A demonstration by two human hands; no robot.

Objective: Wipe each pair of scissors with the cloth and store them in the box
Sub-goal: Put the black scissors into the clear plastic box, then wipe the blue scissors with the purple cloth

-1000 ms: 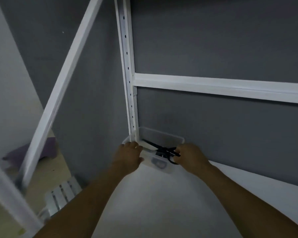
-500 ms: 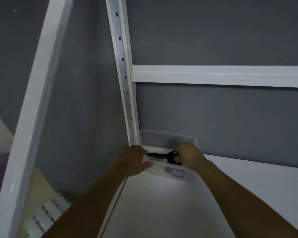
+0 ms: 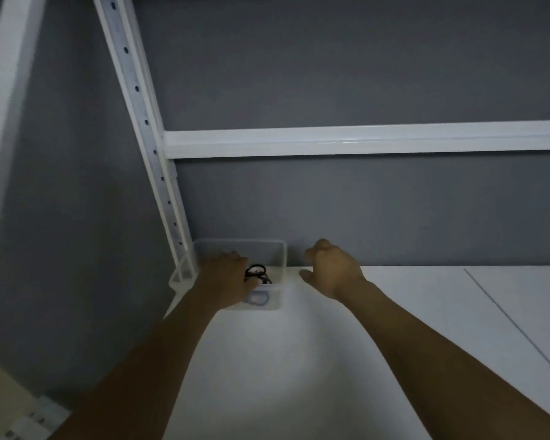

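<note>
Head view: scissors lying in the box, box being steadied in the shelf corner

You are bracing the box (image 3: 242,249) with your left hand (image 3: 226,277). Its fingers are curling over the near rim and its thumb is lying just beside the scissors (image 3: 256,271). Whether the fingertips are touching the scissors cannot be told. This grip is most likely there to stop the light box from sliding on the shelf (image 3: 299,360).

Your right hand (image 3: 331,268) is hovering just beside the box's right wall, outside it. Its fingers are loosely curled and it is holding nothing.

The box is sitting at the shelf's back left corner, close against the post (image 3: 146,122) and the wall (image 3: 362,211), probably so it stays out of the working area.

The scissors are resting inside the box, low against its floor. Only the black handle loops are showing, to the right of your left hand. The blades are hidden beneath that hand, so the long axis is probably running leftward from the loops. Confirm this before reaching in.
</note>
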